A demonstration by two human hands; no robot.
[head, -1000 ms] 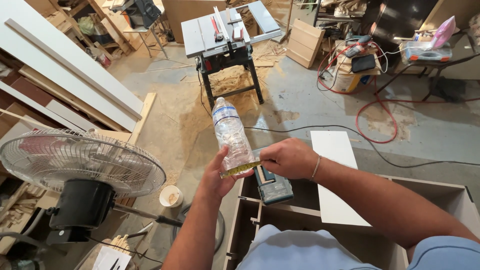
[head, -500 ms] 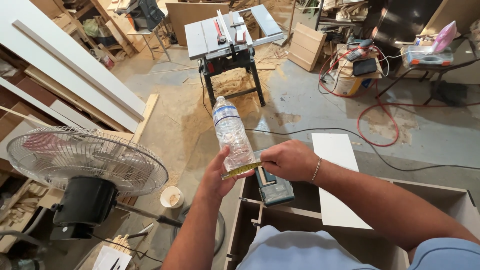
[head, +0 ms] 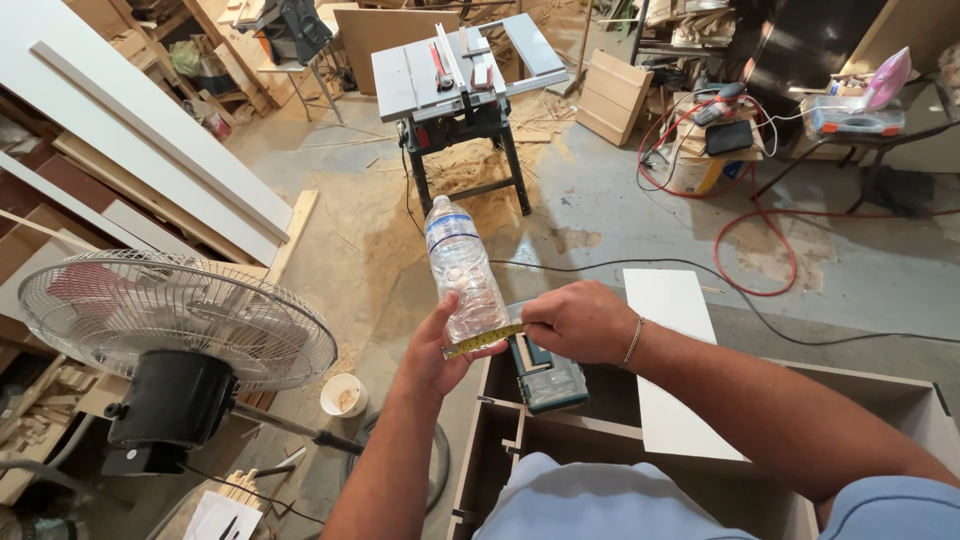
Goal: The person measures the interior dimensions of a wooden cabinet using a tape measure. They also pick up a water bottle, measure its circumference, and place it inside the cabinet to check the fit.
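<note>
**Over the cabinet box: a bottle and a tape in my two hands**

In front of my chest, above the open cabinet box (head: 905,400), I hold a clear plastic bottle (head: 462,270). My left hand (head: 432,352) is closed around its lower end, the thumb and fingers gripping it from below, so the bottle stands almost upright and leans a little to the left, with its cap at the top. My right hand (head: 575,322) is closed too: the fingertips pinch a yellow measuring tape (head: 483,340), which lies across the bottom of the bottle and touches it. There is a thin bracelet on the right wrist.

Just under the right hand a blue-green power tool (head: 545,372) lies on the box, and beside it, to the right, rests a white panel (head: 678,360). To the left, near my left forearm, stands a metal floor fan (head: 170,320) with a black motor housing, and between the fan and my arm a small white cup (head: 344,394) sits on the floor.

Further away, on the sawdust-covered concrete floor, a table saw (head: 460,70) stands on black legs. White boards (head: 140,130) lean along the left wall. At the right, a red hose (head: 760,235) curls on the floor, and a black cable (head: 600,268) runs across behind the bottle.
</note>
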